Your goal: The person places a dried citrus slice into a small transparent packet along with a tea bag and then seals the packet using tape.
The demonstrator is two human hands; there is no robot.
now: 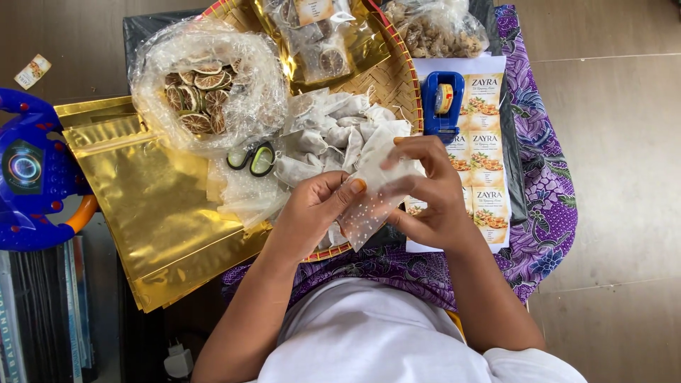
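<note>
White, thin and slightly translucent, a small filter pouch [372, 191] sits between both hands above the near edge of a woven bamboo tray [397, 78]. The left hand [312, 213] pinches the pouch's left side between thumb and curled fingers; the right hand [433, 191] wraps its upper right edge, fingers folded over the fabric. Small pale grains seem to show through the pouch's lower half, though the weave blurs them and their kind cannot be told.

Behind the hands, on the tray, lies a heap of similar white pouches [337, 131], some with loose drawstrings; whether these are filled or empty is not clear. Further back stand an open clear bag of dried citrus slices [202, 89], a gold packet holding sachets and a slice [319, 42], and a clear bag of pale brown dried pieces [436, 28]. Green-handled scissors [252, 159] rest just left of the heap. A stack of flat gold zip bags [156, 206] lies to the left, beside a blue toy steering wheel [32, 170]. To the right, a blue tape dispenser [442, 103] sits on a sheet of printed labels [486, 152].

Judged from this layout, the work is at an early to middle stage: one pouch is in hand, the gold bags lie flat and apparently unfilled, and the label sheet looks largely unpeeled.
</note>
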